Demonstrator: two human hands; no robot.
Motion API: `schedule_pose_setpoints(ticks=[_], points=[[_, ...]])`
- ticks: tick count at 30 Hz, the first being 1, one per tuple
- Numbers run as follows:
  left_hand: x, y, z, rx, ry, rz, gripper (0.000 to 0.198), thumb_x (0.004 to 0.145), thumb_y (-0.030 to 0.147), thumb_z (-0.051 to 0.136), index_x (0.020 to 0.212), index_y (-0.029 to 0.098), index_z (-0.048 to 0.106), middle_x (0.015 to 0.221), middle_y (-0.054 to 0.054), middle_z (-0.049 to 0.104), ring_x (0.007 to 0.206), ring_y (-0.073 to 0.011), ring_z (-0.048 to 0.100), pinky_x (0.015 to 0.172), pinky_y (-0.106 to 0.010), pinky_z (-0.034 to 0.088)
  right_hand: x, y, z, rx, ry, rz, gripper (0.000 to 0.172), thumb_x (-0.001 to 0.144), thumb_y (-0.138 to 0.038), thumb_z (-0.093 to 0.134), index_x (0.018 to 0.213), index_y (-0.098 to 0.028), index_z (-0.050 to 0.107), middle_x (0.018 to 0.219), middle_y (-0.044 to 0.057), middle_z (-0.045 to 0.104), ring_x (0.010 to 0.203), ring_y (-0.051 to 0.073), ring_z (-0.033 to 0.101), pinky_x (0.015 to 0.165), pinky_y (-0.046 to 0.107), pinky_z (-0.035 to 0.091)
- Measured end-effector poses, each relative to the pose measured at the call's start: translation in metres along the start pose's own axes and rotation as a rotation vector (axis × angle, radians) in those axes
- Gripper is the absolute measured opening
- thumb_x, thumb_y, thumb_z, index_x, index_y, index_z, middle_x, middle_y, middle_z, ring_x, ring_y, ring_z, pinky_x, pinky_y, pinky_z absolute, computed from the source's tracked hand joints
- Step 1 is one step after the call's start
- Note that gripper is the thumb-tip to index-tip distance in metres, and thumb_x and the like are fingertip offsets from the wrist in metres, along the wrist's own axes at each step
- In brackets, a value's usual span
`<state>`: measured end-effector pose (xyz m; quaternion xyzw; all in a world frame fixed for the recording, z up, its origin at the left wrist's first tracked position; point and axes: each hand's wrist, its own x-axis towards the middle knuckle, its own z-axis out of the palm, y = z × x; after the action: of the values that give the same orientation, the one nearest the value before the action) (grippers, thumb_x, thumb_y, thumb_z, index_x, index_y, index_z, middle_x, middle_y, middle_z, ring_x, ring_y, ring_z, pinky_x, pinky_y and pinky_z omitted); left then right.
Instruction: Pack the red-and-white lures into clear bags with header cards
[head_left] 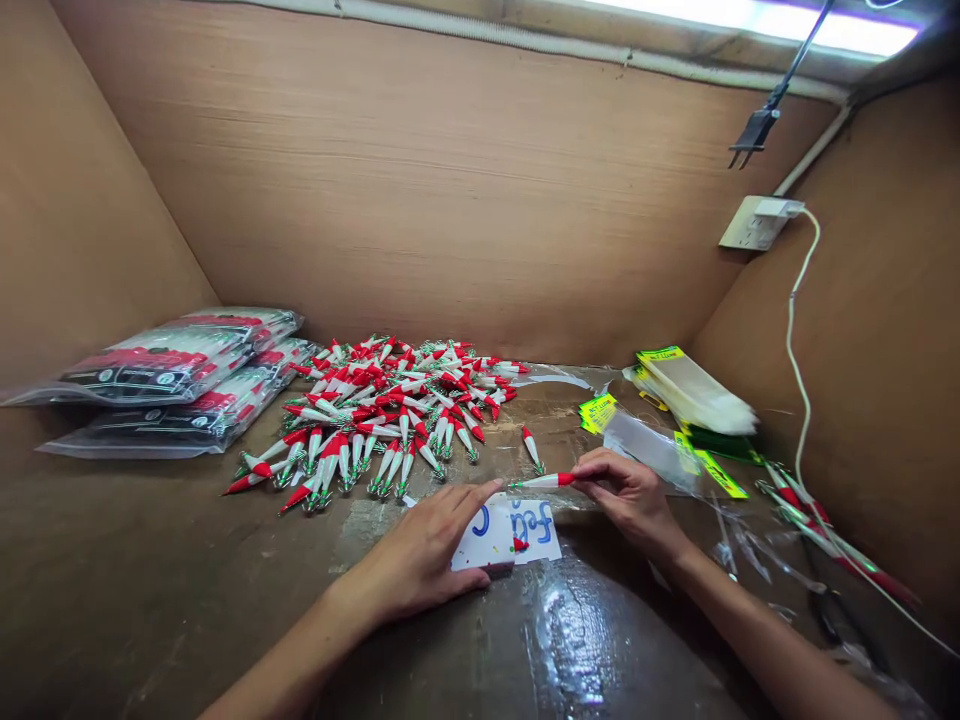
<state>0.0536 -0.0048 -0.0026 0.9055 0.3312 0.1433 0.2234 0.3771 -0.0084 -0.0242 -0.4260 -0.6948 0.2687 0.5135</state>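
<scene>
pinching the lure (541, 481) by its red tip, well short of the worktop's (247, 590) back edge, the right hand (634, 497) needs a light, steady grip. the left hand (429, 540), open over the card (544, 538), should mind the hooks (513, 486). more lures (405, 405) lie heaped nearer that edge.

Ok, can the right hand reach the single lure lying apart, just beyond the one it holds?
Likely yes: the lone lure lies close by the right hand, with nothing over it. But that hand pinches the held lure by its red end, so it may need to let go first.
</scene>
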Motion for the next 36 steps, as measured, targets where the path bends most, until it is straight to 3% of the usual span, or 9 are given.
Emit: schedule_pose_setpoints(ticks=[9,17,27,32,36], points=[[-0.002,-0.007,0.004,-0.013,0.040,0.003,0.100,0.081,0.041,0.077,0.159,0.034,0.015,0.151,-0.011,0.047,0.132,-0.0318,0.049,0.110,-0.050,0.041,0.003,0.002,-0.004,-0.081,-0.158,-0.004,0.007,0.091,-0.025,0.068,0.091,-0.022,0.074,0.088,0.004,0.071,0.080,0.018,0.066,0.073,0.030,0.050],[-0.002,-0.007,0.003,-0.008,0.051,-0.025,0.100,0.081,0.043,0.076,0.159,0.032,0.015,0.148,-0.013,0.049,0.129,-0.0338,0.051,0.107,-0.051,0.044,-0.001,0.001,-0.001,-0.376,-0.451,-0.046,0.020,0.098,-0.029,0.058,0.109,-0.027,0.076,0.095,0.005,0.071,0.085,0.019,0.066,0.076,0.029,0.051],[0.003,0.004,0.009,-0.048,0.029,0.018,0.100,0.079,0.036,0.079,0.158,0.034,0.018,0.149,-0.010,0.048,0.131,-0.0323,0.051,0.108,-0.049,0.043,-0.009,-0.012,0.054,-0.525,-0.429,-0.188,0.019,0.099,-0.026,0.059,0.108,-0.023,0.075,0.091,0.007,0.070,0.084,0.019,0.064,0.076,0.027,0.048],[0.003,0.001,0.008,-0.059,0.013,0.052,0.100,0.080,0.038,0.078,0.159,0.033,0.016,0.152,-0.011,0.045,0.133,-0.0316,0.049,0.110,-0.049,0.042,-0.009,-0.011,0.055,-0.501,-0.507,-0.284,0.017,0.095,-0.018,0.062,0.101,-0.025,0.076,0.089,0.005,0.068,0.082,0.018,0.061,0.072,0.026,0.045],[0.002,0.000,0.008,-0.064,0.008,0.054,0.099,0.081,0.039,0.078,0.158,0.034,0.018,0.151,-0.010,0.046,0.133,-0.0317,0.049,0.110,-0.049,0.042,-0.007,-0.010,0.051,-0.468,-0.491,-0.263,0.021,0.095,-0.015,0.058,0.104,-0.025,0.075,0.093,0.006,0.069,0.086,0.018,0.062,0.075,0.027,0.046]])
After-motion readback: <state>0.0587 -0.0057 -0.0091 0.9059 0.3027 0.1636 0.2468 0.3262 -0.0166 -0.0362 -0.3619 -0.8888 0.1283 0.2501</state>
